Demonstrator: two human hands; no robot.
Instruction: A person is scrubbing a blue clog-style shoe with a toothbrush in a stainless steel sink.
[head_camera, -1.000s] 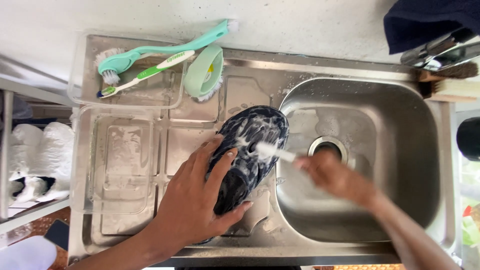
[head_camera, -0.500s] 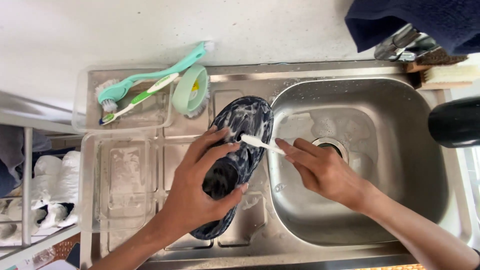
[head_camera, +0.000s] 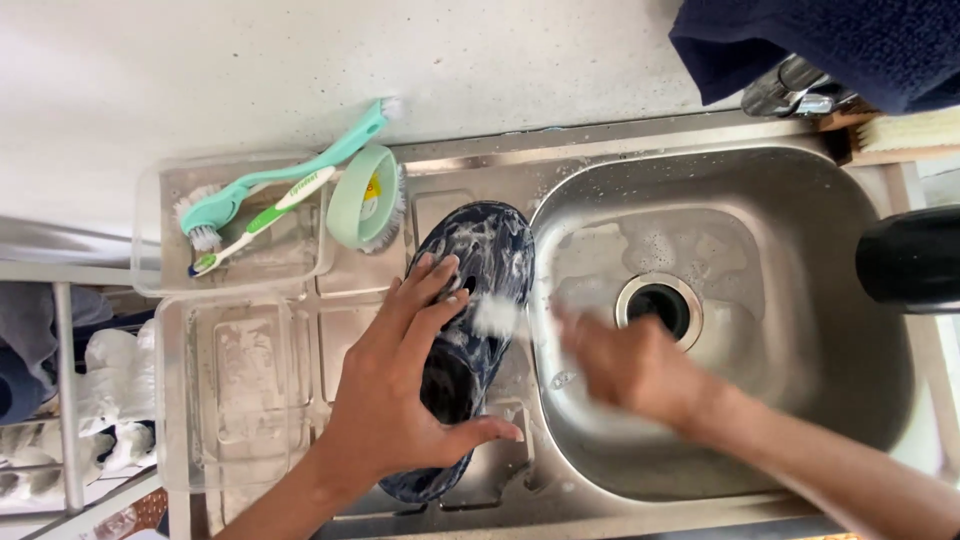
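A dark blue shoe (head_camera: 478, 262) covered in white soap suds lies on the steel drainboard (head_camera: 350, 330) beside the sink basin (head_camera: 790, 290). My left hand (head_camera: 400, 390) presses down on the shoe's middle and heel, fingers spread over it. My right hand (head_camera: 630, 365) is blurred with motion over the basin's left edge and grips a small white brush (head_camera: 494, 316) whose head touches the shoe's side.
A clear tray (head_camera: 235, 225) at the back left holds a teal long-handled brush (head_camera: 290, 175), a green toothbrush (head_camera: 265, 215) and a round pale green scrubber (head_camera: 365, 205). The drain (head_camera: 658, 303) sits mid-basin. A tap (head_camera: 790, 90) and dark blue cloth (head_camera: 820, 40) are at the top right.
My right hand has pulled the brush down along the shoe's side, from near the toe toward its middle. The left hand keeps pinning the shoe; the view has shifted slightly.
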